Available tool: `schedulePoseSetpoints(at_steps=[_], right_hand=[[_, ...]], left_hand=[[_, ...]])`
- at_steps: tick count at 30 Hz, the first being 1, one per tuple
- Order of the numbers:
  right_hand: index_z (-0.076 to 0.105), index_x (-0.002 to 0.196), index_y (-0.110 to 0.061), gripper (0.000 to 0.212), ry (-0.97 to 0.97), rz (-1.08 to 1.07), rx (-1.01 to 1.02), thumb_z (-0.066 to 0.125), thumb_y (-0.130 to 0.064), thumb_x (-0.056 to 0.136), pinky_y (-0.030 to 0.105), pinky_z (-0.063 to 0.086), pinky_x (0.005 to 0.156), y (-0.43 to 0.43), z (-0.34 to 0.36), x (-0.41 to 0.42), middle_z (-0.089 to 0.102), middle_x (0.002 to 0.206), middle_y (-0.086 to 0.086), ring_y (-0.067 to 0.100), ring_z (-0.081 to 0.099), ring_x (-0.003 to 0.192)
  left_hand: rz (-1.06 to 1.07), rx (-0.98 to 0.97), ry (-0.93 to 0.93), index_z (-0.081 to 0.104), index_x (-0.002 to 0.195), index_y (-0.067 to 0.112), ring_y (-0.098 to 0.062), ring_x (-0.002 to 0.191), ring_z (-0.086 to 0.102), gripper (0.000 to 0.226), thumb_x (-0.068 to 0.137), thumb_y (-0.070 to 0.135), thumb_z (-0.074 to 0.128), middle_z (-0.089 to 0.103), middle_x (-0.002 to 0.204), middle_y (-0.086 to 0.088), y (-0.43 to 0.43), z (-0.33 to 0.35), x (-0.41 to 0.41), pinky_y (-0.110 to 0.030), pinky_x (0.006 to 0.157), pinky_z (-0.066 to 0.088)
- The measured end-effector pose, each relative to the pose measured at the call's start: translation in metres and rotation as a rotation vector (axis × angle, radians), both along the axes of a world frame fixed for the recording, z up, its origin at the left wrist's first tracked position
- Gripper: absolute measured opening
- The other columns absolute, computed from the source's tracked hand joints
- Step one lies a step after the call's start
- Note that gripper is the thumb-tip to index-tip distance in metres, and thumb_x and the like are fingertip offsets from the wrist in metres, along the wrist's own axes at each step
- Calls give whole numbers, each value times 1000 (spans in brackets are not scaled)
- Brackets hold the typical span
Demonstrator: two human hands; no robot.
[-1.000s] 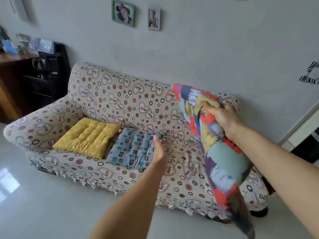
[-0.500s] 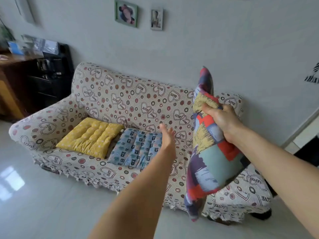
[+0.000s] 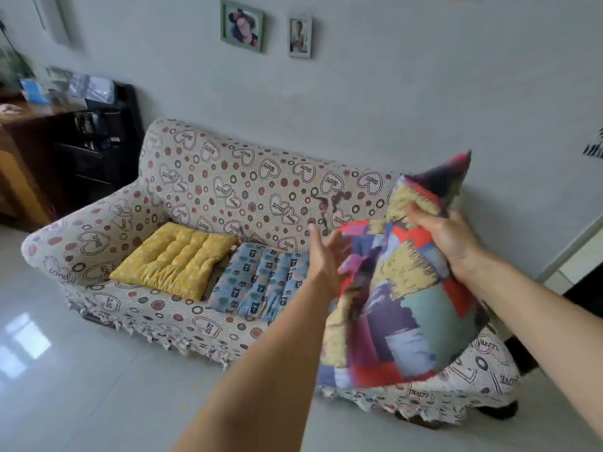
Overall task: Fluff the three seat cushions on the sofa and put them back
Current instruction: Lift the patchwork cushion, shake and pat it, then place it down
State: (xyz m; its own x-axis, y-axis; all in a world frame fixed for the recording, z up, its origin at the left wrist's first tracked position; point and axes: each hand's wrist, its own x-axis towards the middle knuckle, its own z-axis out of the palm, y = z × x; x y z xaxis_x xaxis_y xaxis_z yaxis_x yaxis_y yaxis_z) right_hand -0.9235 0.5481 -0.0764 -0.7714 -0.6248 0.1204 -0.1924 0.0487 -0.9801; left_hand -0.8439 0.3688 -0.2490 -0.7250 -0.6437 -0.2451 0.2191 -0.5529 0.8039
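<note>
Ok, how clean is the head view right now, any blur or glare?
Head view: the patchwork cushion and left hand are motion-blurred; the yellow cushion and blue cushion on the sofa are sharp; bright glare sits on the floor at lower left.

- A green-framed photograph (image 3: 242, 26) hangs on the pale grey plaster wall (image 3: 391, 93), with a smaller silver-framed photo (image 3: 300, 37) just beside it.
- A brown wooden desk (image 3: 29, 151) stands at the far left, touching a black shelf unit (image 3: 107, 138).
- The glossy white tiled floor (image 3: 81, 386) reflects window light.
- A black-and-white striped wall decal (image 3: 594, 151) shows at the right edge.
</note>
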Motion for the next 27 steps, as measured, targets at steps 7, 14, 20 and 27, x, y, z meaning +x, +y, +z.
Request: schedulePoseSetpoints(at_steps=[7, 14, 20, 27], right_hand=[[70, 84, -14, 8, 20, -156, -29, 70, -22, 86, 31, 56, 73, 6, 9, -12, 71, 80, 1, 8, 67, 57], [69, 96, -13, 20, 55, -105, -4, 72, -27, 83, 25, 54, 65, -52, -6, 34, 69, 78, 3, 16, 64, 63], [68, 97, -4, 31, -3, -337, 8, 73, -29, 81, 29, 57, 67, -22, 4, -7, 70, 89, 9, 20, 66, 66], [62, 94, -10, 21, -10, -331, 22, 67, -29, 86, 14, 42, 51, -57, -1, 20, 63, 90, 6, 17, 58, 78]], left_hand=[[687, 254, -231, 20, 150, 13, -27, 143, 23, 73, 95, 62, 19, 20, 158, -6, -14, 64, 101, -44, 115, 18], [-149, -44, 168, 67, 112, 15, -25, 114, 58, 78, 95, 61, 5, 70, 107, -13, 117, 90, 16, -31, 84, 54], [209, -199, -188, 38, 144, 17, -25, 140, 32, 83, 92, 66, -2, 39, 150, -6, 17, 56, 78, -50, 115, 14], [-39, -98, -17, 53, 132, 18, -21, 115, 57, 101, 65, 91, 35, 57, 129, -7, 102, 85, 31, -35, 97, 45]])
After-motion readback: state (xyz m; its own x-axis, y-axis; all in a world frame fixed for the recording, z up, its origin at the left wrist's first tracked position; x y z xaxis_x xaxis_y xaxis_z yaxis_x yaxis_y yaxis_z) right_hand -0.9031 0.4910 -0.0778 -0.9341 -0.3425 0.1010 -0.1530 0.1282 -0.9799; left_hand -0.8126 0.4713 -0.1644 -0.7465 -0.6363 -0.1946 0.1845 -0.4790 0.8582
